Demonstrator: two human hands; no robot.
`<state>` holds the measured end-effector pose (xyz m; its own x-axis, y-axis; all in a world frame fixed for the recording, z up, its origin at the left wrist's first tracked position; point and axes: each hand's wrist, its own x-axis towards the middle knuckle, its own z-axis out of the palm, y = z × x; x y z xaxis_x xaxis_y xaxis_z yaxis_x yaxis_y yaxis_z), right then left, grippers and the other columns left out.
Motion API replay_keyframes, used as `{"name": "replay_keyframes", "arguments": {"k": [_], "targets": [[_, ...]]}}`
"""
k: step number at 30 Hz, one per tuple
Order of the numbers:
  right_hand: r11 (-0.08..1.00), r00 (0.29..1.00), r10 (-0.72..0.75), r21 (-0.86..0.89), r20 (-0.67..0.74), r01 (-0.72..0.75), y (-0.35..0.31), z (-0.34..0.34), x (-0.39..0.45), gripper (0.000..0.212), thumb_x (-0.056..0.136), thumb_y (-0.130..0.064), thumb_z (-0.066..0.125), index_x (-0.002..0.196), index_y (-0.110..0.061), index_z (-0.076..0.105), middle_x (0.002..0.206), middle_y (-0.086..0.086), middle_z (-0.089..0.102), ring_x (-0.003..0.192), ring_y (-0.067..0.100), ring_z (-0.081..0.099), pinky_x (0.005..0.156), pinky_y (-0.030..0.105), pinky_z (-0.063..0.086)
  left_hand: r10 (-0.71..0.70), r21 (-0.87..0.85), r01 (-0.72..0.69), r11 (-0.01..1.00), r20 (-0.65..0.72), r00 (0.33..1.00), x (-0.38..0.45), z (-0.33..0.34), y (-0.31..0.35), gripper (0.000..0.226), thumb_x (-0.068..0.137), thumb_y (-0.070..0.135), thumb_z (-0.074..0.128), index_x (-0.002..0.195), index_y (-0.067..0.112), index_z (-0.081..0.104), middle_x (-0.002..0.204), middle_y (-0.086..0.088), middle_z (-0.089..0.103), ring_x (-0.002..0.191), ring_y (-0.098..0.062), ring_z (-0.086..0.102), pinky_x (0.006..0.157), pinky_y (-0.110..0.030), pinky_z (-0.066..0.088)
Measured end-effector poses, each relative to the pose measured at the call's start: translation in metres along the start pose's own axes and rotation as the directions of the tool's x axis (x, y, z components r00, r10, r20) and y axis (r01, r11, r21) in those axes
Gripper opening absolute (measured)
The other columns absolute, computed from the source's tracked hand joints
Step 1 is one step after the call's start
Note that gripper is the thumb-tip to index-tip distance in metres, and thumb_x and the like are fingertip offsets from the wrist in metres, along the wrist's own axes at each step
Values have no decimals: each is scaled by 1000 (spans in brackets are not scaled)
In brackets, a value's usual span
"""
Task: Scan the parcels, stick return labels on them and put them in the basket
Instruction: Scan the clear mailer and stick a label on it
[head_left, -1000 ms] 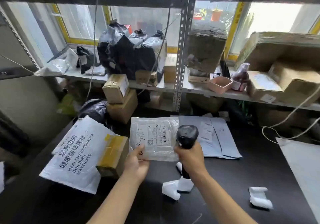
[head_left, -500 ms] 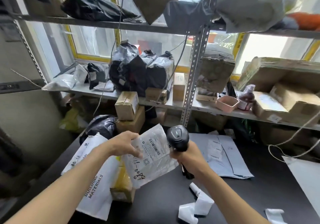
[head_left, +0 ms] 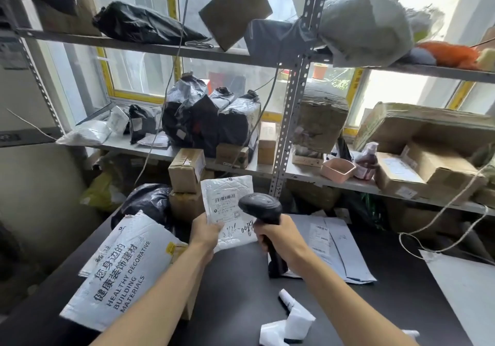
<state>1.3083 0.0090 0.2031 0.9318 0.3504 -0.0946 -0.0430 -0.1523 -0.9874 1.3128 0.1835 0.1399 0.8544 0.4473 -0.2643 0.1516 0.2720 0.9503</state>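
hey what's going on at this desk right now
A person is scanning a parcel. The left hand holds a white mailer bag upright above the black table, its barcode label facing the handheld scanner gripped in the right hand and aimed at it. A big white bag printed with "Healthy Decorative Building Materials" lies on the table to the left. No basket is in view.

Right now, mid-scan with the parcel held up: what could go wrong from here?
1. The left hand pinches only the lower corner of the white parcel, which stands limp above the table; it may flop and spoil the read.
2. The scanner in the right hand sits very near the barcode label, perhaps too close to the side for a clean scan.
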Motion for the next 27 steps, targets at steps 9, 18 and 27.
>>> {"name": "replay_keyframes", "arguments": {"k": [9, 18, 27], "targets": [[996, 999, 32, 79, -11, -31, -6, -16, -7, 19, 73, 0, 55, 58, -9, 48, 56, 10, 45, 43, 18, 38, 44, 24, 33, 38, -67, -42, 997, -68, 997, 2, 34, 4, 30, 94, -16, 49, 110, 4, 65, 108, -17, 68, 93, -35, 66, 84, -47, 55], [998, 1000, 23, 66, 1, -23, -6, -30, -8, 23, 73, 0, 54, 54, -12, 49, 57, 10, 44, 45, 19, 37, 46, 25, 32, 50, -61, -54, 997, -59, 997, 5, 43, 4, 31, 95, -15, 48, 116, 3, 64, 112, -16, 68, 96, -36, 66, 84, -47, 56], [977, 975, 140, -138, -171, -164, 65, -64, -3, 17, 81, 0, 62, 83, -14, 53, 66, 3, 53, 61, 21, 49, 60, 32, 40, -121, 112, 120, 986, 6, 993, -7, 14, -37, 29, 97, -9, 53, 121, 4, 62, 113, -11, 67, 97, -31, 67, 71, -42, 59]]}}
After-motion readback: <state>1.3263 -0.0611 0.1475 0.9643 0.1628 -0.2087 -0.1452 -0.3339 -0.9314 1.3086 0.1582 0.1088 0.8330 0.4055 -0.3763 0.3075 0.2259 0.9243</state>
